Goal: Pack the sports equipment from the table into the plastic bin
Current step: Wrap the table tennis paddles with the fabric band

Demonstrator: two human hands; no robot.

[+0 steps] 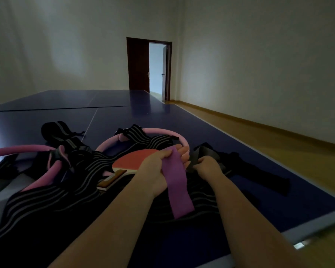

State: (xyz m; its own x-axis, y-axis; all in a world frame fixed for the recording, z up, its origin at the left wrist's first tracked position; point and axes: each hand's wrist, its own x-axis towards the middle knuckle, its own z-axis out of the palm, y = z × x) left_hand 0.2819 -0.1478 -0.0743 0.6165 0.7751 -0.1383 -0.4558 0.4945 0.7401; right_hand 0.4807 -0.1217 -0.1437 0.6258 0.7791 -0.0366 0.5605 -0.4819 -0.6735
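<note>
A: Where is the piece being packed right now?

B: The purple flat elastic band (177, 182) lies across the left hand (159, 169). The thumb pinches it down against the palm, and the fingers under it reach out fairly straight. That hand sits just above the red rubber table tennis paddle (133, 160).

A: Which way does the band run?

B: Its long axis goes roughly 12 to 6 o'clock. The pinched end is at 12, and the loose tail hangs down toward 5 or 6, back at the person and over the black grey-striped elastic wraps (52, 198).

A: And the other hand?

B: The right hand (208, 166) is just beside the left, at its 3 o'clock. Its fingers are curled tight on a dark grey strap (204, 151) that leads off toward 12 or 1. More black cloth (259, 173) trails toward 3 on the blue table tennis table (114, 117).

A: So what does the next move depend on?

B: On the free tail, I'd judge. It dangles below the grip, so it should go in first or it will drag across the wraps. The pink foam ring (161, 131) sits at 12, beyond both hands.

A: And the plastic bin?

B: I can't make it out in this view.
</note>
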